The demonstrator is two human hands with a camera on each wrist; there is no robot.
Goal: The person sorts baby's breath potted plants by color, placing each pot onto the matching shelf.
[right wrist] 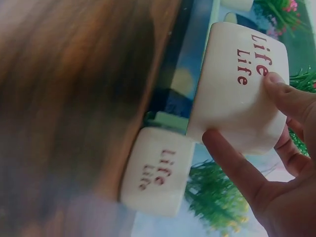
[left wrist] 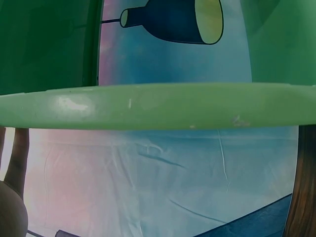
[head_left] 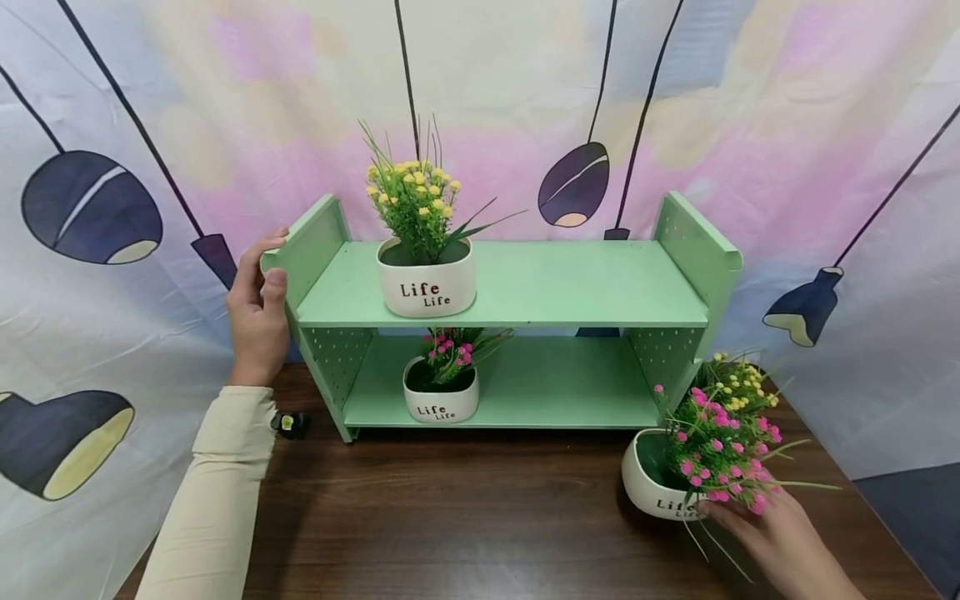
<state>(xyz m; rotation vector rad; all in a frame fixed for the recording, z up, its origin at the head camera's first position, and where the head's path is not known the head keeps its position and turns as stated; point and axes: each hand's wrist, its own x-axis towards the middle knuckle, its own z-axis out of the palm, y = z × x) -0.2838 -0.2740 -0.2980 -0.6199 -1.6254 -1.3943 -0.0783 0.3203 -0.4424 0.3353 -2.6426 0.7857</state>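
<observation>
My right hand grips a white flowerpot of pink artificial flowers, fingers and thumb spread over its wall. In the right wrist view this pot is held above the tabletop, beside another white pot with yellow flowers standing on the table. My left hand holds the left side panel of a green two-tier shelf, the thumb on its near side. A yellow-flowered pot stands on the upper tier, left of centre. Below it, a pink-flowered pot sits on the lower tier.
The shelf stands at the back of a dark wooden table, against a painted cloth backdrop. A small black object is by my left wrist. Yellow flowers show behind the held pot, near the shelf's right end.
</observation>
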